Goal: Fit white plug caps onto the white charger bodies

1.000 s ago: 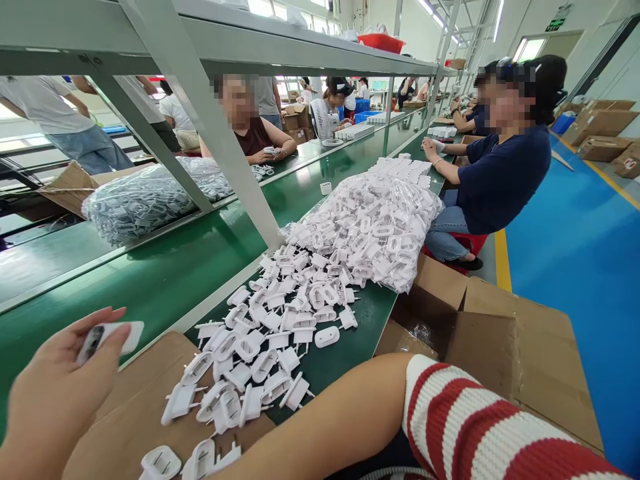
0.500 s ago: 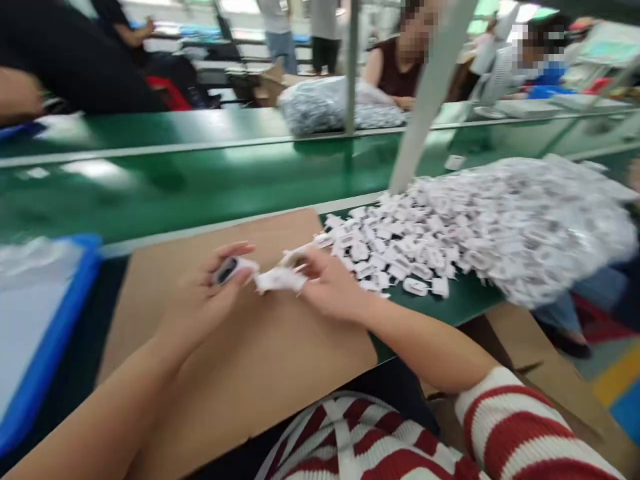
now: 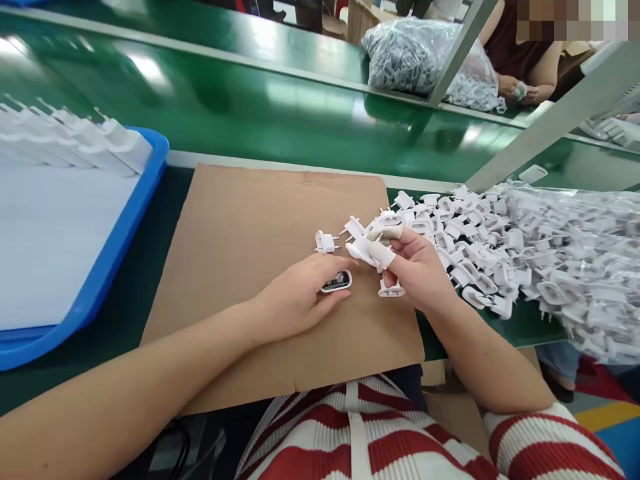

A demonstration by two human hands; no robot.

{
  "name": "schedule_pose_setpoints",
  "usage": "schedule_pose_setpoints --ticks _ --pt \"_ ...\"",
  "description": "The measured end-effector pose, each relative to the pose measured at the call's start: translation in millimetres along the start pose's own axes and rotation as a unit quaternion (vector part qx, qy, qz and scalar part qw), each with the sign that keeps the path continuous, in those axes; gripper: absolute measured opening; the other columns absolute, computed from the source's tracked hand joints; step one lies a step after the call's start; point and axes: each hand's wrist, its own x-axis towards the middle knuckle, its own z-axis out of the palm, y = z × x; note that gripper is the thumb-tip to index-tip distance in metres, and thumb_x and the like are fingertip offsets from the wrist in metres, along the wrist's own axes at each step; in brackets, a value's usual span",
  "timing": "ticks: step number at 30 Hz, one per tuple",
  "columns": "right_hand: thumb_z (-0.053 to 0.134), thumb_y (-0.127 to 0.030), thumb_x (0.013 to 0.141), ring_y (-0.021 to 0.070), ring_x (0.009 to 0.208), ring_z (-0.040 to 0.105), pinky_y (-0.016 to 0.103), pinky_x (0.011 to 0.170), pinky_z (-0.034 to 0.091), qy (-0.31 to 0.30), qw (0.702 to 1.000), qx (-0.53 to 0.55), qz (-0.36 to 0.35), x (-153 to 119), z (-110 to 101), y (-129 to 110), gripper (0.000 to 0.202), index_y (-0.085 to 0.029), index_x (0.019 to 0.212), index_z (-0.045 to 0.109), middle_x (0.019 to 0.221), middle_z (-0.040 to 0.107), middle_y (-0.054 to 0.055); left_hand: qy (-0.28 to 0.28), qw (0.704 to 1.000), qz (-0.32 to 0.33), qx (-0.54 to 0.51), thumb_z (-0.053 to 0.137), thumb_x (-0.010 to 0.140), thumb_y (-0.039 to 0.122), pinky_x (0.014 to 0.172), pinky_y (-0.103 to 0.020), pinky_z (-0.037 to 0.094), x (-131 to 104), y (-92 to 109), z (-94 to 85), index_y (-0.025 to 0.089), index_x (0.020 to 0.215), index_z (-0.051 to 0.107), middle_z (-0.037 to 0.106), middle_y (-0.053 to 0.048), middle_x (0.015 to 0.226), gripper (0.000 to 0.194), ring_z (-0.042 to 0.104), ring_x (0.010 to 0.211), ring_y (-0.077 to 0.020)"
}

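Observation:
My left hand (image 3: 300,293) is wrapped round a white oval housing (image 3: 337,282), its open end with dark parts inside facing right. To its right, my right hand (image 3: 410,263), with white covers on thumb and finger, pinches a white plug piece (image 3: 361,252). Another plug piece (image 3: 391,289) sits just below those fingers. A loose two-pin plug piece (image 3: 326,241) lies on the brown cardboard (image 3: 240,240) above my left hand. Beyond my right hand, a heap of white plug pieces (image 3: 465,233) spreads over the green table.
At the left is a blue tray (image 3: 163,150) with white chargers (image 3: 120,143) along its back. A clear bag of plug pieces (image 3: 595,267) lies at the right. Behind the green channel are a metal post (image 3: 460,53), another filled bag (image 3: 410,53) and a person's hands (image 3: 523,90).
The view has swung down and left. My right hand has moved away from the left hand to the heap's near edge. The housing's open end now faces right.

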Motion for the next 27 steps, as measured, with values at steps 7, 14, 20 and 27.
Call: schedule_pose_setpoints --ticks 7,14,20,27 --pt "0.080 -0.032 0.086 0.0153 0.085 0.076 0.030 0.076 0.067 -0.017 0.992 -0.043 -0.115 -2.8 -4.9 5.7 0.025 -0.027 0.110 0.073 0.109 0.076 0.002 0.038 0.995 -0.071 -0.061 0.077 0.087 0.039 0.083 -0.035 0.053 5.6 -6.7 -1.1 0.020 0.104 0.070 0.070 -0.006 0.106 0.026 0.066 0.096 -0.0230" --pt "0.088 -0.034 0.078 0.0169 0.085 0.071 0.033 0.078 0.064 -0.020 0.979 -0.109 -0.171 -4.3 0.2 9.4 0.026 -0.024 0.088 0.066 0.094 0.072 0.001 0.086 0.992 -0.041 -0.085 0.081 0.085 0.039 0.083 -0.034 0.052 6.7 -11.7 8.9 0.019 0.100 0.071 0.070 -0.006 0.104 0.027 0.065 0.094 -0.0223" --pt "0.080 -0.030 0.086 0.0167 0.083 0.065 0.033 0.075 0.058 -0.048 0.919 -0.276 -0.278 -10.6 1.7 6.3 0.025 -0.027 0.109 0.069 0.101 0.068 0.003 0.089 0.991 -0.024 -0.092 0.078 0.087 0.034 0.085 -0.030 0.052 7.2 -13.8 10.1 0.020 0.100 0.073 0.070 -0.004 0.102 0.020 0.066 0.094 -0.0195" --pt "0.075 -0.024 0.092 0.0243 0.097 0.065 0.041 0.085 0.055 -0.094 0.804 -0.442 -0.386 -10.7 9.1 14.1 0.029 -0.028 0.119 0.069 0.104 0.068 0.008 0.085 0.993 -0.026 -0.077 0.072 0.086 0.031 0.084 -0.031 0.050 8.1 -10.8 8.2 0.019 0.096 0.070 0.068 -0.003 0.097 0.015 0.064 0.093 -0.0200"
